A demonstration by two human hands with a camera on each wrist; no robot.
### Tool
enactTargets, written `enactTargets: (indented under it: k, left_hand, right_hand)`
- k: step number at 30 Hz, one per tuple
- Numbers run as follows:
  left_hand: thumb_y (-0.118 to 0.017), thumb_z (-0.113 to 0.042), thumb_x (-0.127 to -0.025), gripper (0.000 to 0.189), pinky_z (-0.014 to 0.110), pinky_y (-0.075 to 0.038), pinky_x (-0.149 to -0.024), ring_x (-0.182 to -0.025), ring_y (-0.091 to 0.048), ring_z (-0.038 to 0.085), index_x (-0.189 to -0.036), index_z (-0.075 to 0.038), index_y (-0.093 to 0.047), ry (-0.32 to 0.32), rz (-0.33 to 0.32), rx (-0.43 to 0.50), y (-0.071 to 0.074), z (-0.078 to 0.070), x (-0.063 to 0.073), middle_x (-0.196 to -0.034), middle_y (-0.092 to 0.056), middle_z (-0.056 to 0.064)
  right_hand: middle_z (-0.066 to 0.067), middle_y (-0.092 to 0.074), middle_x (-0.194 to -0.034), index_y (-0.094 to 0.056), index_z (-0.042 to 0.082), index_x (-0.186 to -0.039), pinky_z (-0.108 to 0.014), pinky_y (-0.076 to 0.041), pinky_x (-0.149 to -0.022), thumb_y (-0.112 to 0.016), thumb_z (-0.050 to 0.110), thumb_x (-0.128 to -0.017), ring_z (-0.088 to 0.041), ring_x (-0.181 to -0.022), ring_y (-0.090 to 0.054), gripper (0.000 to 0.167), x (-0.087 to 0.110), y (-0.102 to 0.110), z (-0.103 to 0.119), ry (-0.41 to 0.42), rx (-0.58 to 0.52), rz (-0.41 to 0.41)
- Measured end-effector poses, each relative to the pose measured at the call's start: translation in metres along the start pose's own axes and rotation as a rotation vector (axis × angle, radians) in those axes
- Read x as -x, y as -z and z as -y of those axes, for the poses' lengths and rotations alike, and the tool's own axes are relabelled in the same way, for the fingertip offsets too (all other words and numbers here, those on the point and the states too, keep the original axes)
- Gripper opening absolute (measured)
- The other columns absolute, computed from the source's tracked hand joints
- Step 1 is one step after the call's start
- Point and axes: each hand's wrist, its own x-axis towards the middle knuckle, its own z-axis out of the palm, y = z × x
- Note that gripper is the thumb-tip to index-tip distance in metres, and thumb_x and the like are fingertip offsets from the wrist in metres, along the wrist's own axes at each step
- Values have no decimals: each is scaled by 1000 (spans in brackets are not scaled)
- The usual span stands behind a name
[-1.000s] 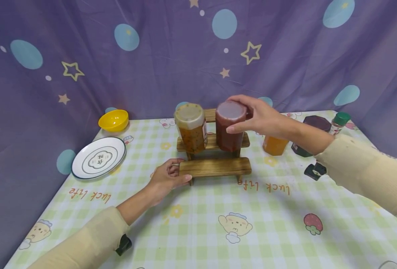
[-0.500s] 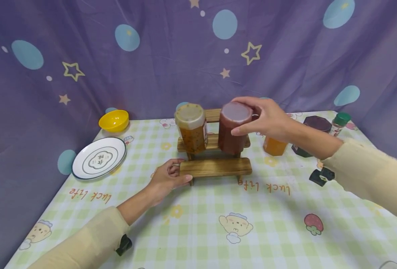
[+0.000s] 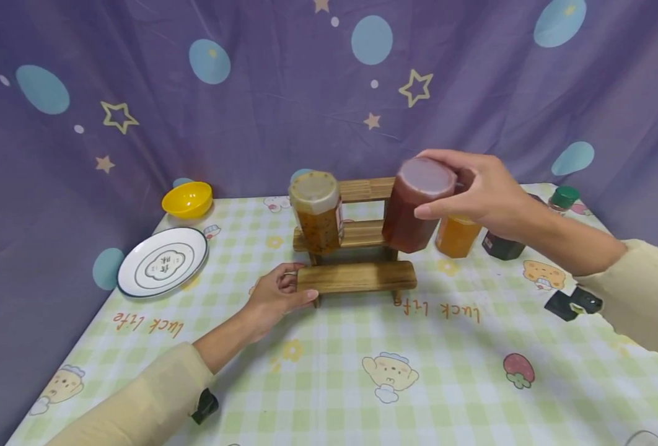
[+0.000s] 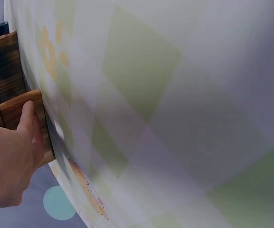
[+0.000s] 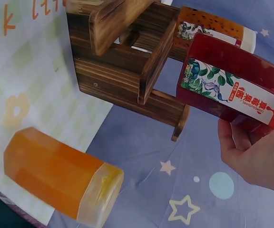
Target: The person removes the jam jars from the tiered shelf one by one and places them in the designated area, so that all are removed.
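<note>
My right hand point(image 3: 487, 189) grips a red jam jar point(image 3: 412, 214) near its top, thumb on the near side and fingers behind. The jar leans, its base by the right end of the middle step of a wooden three-step rack point(image 3: 357, 277). In the right wrist view the jar's strawberry label point(image 5: 232, 90) shows, and its base is apart from the wood. At the left end of the lowest step, my left hand point(image 3: 273, 302) holds the board between thumb and fingers. An amber jar with dark seeds point(image 3: 320, 226) stands on the middle step's left side.
Right of the rack stand an orange jar point(image 3: 455, 238), a dark jar point(image 3: 502, 246) and a green-capped shaker point(image 3: 564, 197), partly hidden by my right arm. A white plate point(image 3: 134, 282) and yellow bowl point(image 3: 188, 201) sit at left. A purple curtain point(image 3: 284, 93) hangs behind.
My right hand has carried the red jar to the right, from over the middle step to its right end, and the jar tilts more. My left hand and the rack have stayed put.
</note>
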Motion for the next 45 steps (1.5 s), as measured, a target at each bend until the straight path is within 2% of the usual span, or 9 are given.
enactTargets:
  k: [6, 11, 13, 18, 22, 33, 36, 45]
  left_hand:
    - [-72, -1, -84, 64, 38, -56, -90, -97, -59, 18, -140, -7, -41, 5, -4, -9, 0, 0, 0, -117, -57, 13]
    - [-72, -1, -85, 64, 39, -56, -91, -97, -59, 18, -140, -6, -39, 3, 3, -8, 1, 0, -1, -116, -56, 13]
    - [-72, 0, -85, 65, 39, -56, -91, -98, -59, 18, -140, -6, -39, 6, 1, 1, 1, 1, -1, -116, -56, 13]
    - [-72, 0, -84, 64, 39, -56, -91, -96, -58, 18, -140, -7, -40, 12, -2, 1, 1, 0, 0, -115, -56, 12]
    - [-72, 0, -85, 64, 40, -55, -92, -94, -58, 17, -140, -7, -40, 6, 3, -6, 1, 0, 0, -114, -56, 11]
    - [-72, -1, -85, 63, 39, -56, -92, -94, -57, 17, -140, -4, -39, 0, 10, -9, 1, -1, 0, -114, -55, 12]
    - [-71, 1, -85, 63, 40, -56, -92, -94, -57, 17, -139, -4, -40, 2, 4, 2, 1, -1, 0, -113, -55, 12]
    - [-72, 1, -84, 64, 38, -56, -91, -99, -59, 20, -139, -6, -40, 15, 0, 8, 0, -2, 0, -119, -54, 15]
  right_hand:
    - [-3, -65, -115, -59, 20, -131, -17, -55, -79, -86, 14, -73, -17, -103, -60, 65, 14, 15, -8, 7, -16, -52]
    - [-2, -65, -111, -58, 19, -131, -28, -58, -59, -85, 8, -73, -15, -96, -61, 65, 26, 26, -17, -20, -10, -81]
    - [-1, -66, -110, -58, 19, -132, -31, -57, -56, -84, 6, -73, -16, -93, -61, 65, 30, 29, -20, -32, -19, -89]
    - [-1, -66, -111, -58, 16, -132, -18, -57, -70, -84, 4, -72, -13, -93, -62, 66, 40, 37, -28, -35, 0, -116]
    - [1, -65, -111, -58, 17, -132, -10, -52, -72, -86, 7, -71, -9, -93, -60, 68, 49, 44, -37, -41, 60, -155]
    - [9, -63, -111, -56, 25, -133, -10, -50, -67, -87, 22, -72, -2, -91, -60, 68, 66, 50, -68, -135, 215, -164]
    - [8, -62, -112, -55, 23, -133, -9, -50, -69, -86, 23, -73, -1, -94, -59, 68, 68, 46, -77, -137, 212, -169]
    - [5, -52, -122, -49, 19, -141, -5, -47, -71, -84, 24, -76, 1, -101, -51, 75, 76, 37, -98, -220, 168, -196]
